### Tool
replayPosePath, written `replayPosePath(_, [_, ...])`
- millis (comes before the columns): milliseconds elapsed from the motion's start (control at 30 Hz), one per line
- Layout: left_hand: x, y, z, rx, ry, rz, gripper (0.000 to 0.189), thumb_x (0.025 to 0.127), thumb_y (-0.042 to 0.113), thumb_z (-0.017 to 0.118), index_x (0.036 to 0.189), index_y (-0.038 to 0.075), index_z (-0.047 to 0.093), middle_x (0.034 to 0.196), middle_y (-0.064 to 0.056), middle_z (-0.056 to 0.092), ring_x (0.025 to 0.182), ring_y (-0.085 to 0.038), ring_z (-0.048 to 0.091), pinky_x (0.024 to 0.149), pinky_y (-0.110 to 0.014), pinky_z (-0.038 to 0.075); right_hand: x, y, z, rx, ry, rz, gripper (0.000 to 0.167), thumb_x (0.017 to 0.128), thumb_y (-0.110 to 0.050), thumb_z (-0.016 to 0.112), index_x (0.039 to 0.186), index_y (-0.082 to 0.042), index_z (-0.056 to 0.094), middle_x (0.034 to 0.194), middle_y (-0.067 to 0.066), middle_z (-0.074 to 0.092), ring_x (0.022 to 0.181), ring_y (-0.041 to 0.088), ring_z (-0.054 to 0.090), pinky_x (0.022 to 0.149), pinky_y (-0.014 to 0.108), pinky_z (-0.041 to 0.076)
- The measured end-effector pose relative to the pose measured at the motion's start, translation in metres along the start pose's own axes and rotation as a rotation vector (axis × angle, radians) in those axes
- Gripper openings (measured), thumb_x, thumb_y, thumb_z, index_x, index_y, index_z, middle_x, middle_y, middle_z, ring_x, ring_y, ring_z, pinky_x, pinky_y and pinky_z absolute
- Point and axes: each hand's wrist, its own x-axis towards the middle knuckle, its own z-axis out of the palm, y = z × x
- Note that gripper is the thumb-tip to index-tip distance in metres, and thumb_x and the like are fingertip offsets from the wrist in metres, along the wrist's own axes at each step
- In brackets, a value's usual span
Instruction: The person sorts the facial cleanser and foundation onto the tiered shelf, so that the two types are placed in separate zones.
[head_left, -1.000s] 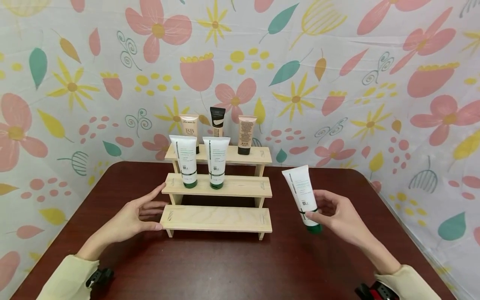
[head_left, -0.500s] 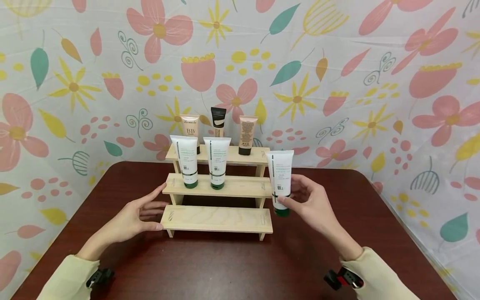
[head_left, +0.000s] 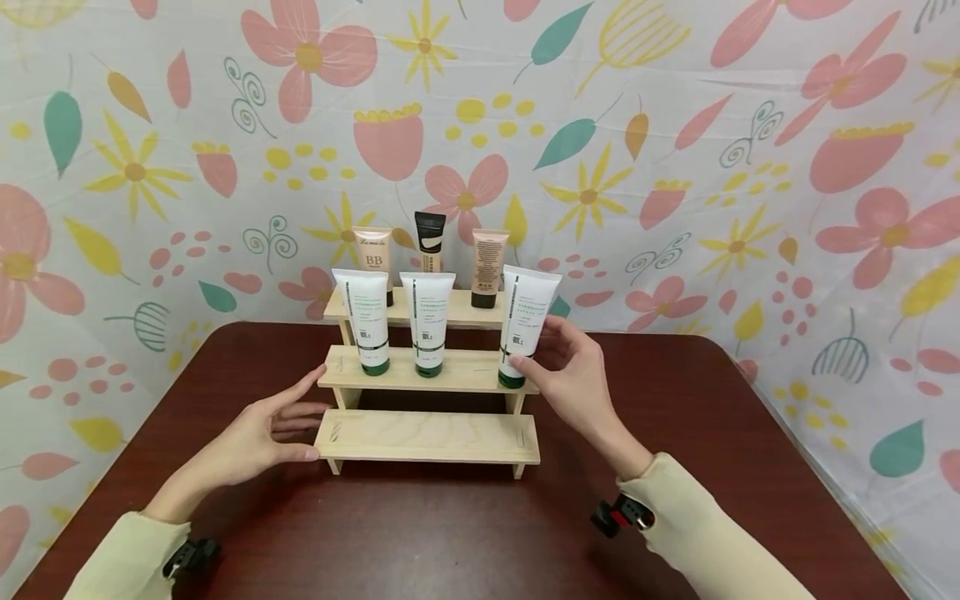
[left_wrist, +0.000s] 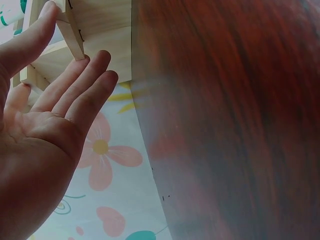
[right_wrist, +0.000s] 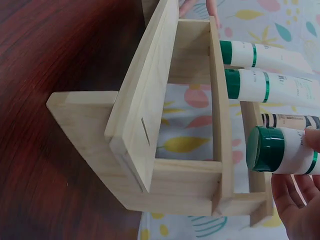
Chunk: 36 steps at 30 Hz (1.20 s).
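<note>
My right hand [head_left: 573,379] grips a white squeeze tube with a green cap [head_left: 527,312] near its cap, over the right end of the middle step of a wooden tiered stand [head_left: 427,435]. The tube leans slightly right; in the right wrist view its green cap [right_wrist: 266,149] appears a little apart from the step's edge. Two matching white tubes, a left one [head_left: 366,321] and a middle one [head_left: 428,321], stand cap-down on that step. My left hand [head_left: 251,442] touches the stand's left side with extended fingers, also seen in the left wrist view.
On the top step stand a beige BB tube [head_left: 372,254], a black-topped tube [head_left: 430,237] and a beige tube with a dark cap [head_left: 489,267]. Under the stand is a dark red-brown table [head_left: 420,533]. Behind hangs a floral cloth [head_left: 480,108].
My right hand has carried the white tube leftward from beside the stand to above the middle step's right end. The left hand stays at the stand's side.
</note>
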Motion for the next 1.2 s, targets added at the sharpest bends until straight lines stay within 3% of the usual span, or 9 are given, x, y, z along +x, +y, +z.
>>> replayPosePath(167, [0.001,0.002,-0.001,-0.014,-0.010,0.018,0.109,0.085,0.009,0.090,0.170,0.020,0.024,0.137,-0.028,0.063,0.120,-0.043,0.067,0.094,-0.054,0.056,0.007,0.006,0.011,0.068,-0.001,-0.005,0.049,0.083,0.005,0.087,0.127,0.000,0.068,0.109,0.013,0.075,0.094,0.025,0.072,0.079,0.031,0.059])
replayPosePath(367, [0.001,0.002,-0.001,-0.020,-0.007,0.014,0.109,0.084,0.008,0.090,0.170,0.020,0.024,0.138,-0.028,0.063,0.120,-0.043,0.067,0.094,-0.055,0.056,0.014,0.012,0.023,0.115,-0.019,-0.019,0.050,0.082,0.008,0.087,0.128,0.001,0.068,0.112,0.014,0.074,0.098,0.026,0.072,0.087,0.038,0.060])
replayPosePath(600, [0.001,0.000,-0.001,0.004,-0.004,-0.003,0.110,0.084,0.009,0.091,0.170,0.022,0.023,0.138,-0.025,0.064,0.120,-0.040,0.068,0.096,-0.051,0.057,0.018,0.017,0.032,0.117,-0.029,-0.015,0.049,0.081,0.007,0.088,0.126,0.000,0.069,0.112,0.013,0.074,0.098,0.027,0.072,0.091,0.041,0.060])
replayPosePath(1200, [-0.001,0.003,0.000,-0.030,-0.008,-0.010,0.109,0.085,0.009,0.090,0.170,0.021,0.023,0.138,-0.030,0.062,0.121,-0.044,0.066,0.095,-0.054,0.056,0.018,0.022,0.036,0.119,-0.057,-0.009,0.048,0.084,0.007,0.085,0.128,0.001,0.068,0.110,0.014,0.075,0.097,0.029,0.072,0.090,0.040,0.060])
